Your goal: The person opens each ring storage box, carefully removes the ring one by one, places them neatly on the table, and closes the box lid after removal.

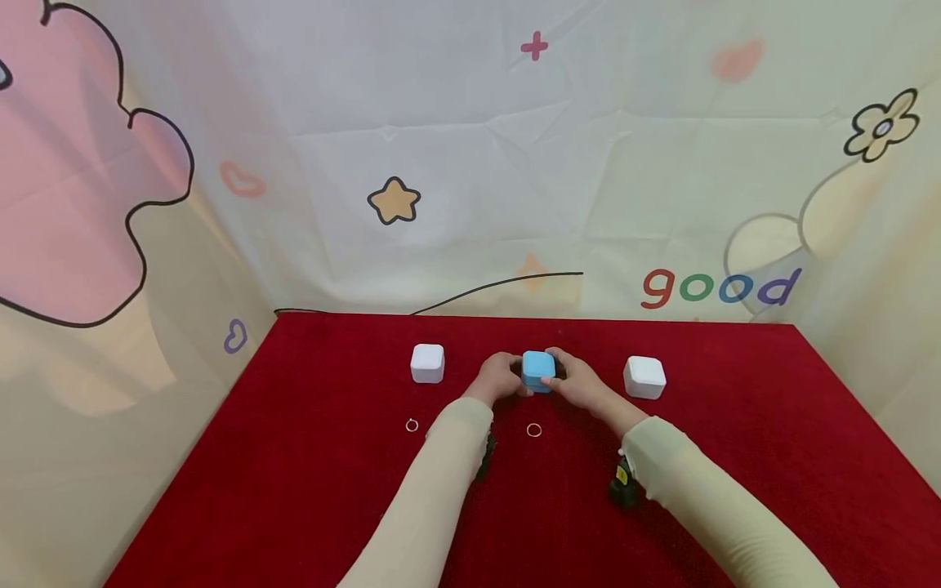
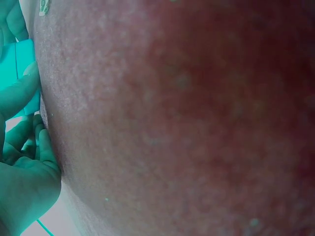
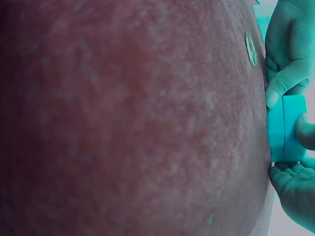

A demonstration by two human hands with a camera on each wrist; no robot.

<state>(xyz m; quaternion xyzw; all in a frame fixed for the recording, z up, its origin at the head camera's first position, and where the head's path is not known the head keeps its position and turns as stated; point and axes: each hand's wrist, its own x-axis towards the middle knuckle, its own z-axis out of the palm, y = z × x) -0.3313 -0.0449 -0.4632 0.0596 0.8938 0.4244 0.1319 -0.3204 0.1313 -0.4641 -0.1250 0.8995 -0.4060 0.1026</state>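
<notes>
A small light blue ring box [image 1: 538,371] with rounded corners stands at the far middle of the red cloth, its lid down and a seam running round its side. My left hand [image 1: 502,377] grips its left side, the thumb against the lower part in the right wrist view. From the right, my right hand [image 1: 581,382] holds it too, thumb on the front of the lid and fingers round the back. Nearer me, a thin ring [image 1: 534,430] lies on the cloth between my forearms. Another ring [image 1: 412,425] lies left of my left forearm.
One white box [image 1: 428,363] stands left of my hands, a second white box [image 1: 644,377] to the right. The red cloth [image 1: 294,457] covers the table up to a printed curtain [image 1: 470,163] behind it. A dark wrist camera [image 1: 623,486] hangs under my right sleeve.
</notes>
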